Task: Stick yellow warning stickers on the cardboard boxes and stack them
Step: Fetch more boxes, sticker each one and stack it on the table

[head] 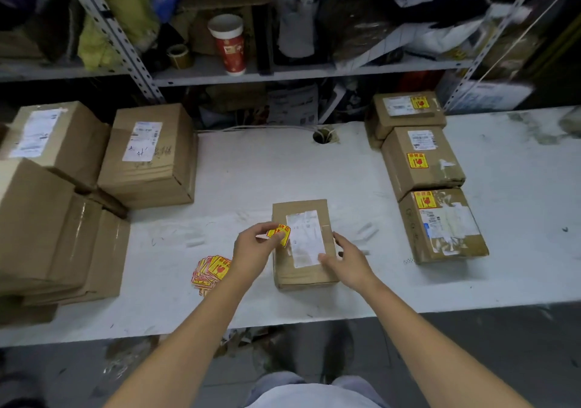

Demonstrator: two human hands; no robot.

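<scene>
The left hand (254, 250) is pinching a yellow sticker (279, 234) over the left edge of the small cardboard box (284, 270), which is lying near the front edge of the white table (251, 181). The right hand (349, 263) is resting, fingers nearly straight, against the box's right edge. Bare tabletop is lying open behind it, between unstickered boxes (147, 156) at left and stickered boxes (421, 162) at right. The sticker pile (210, 274) is sitting beside the left wrist.
</scene>
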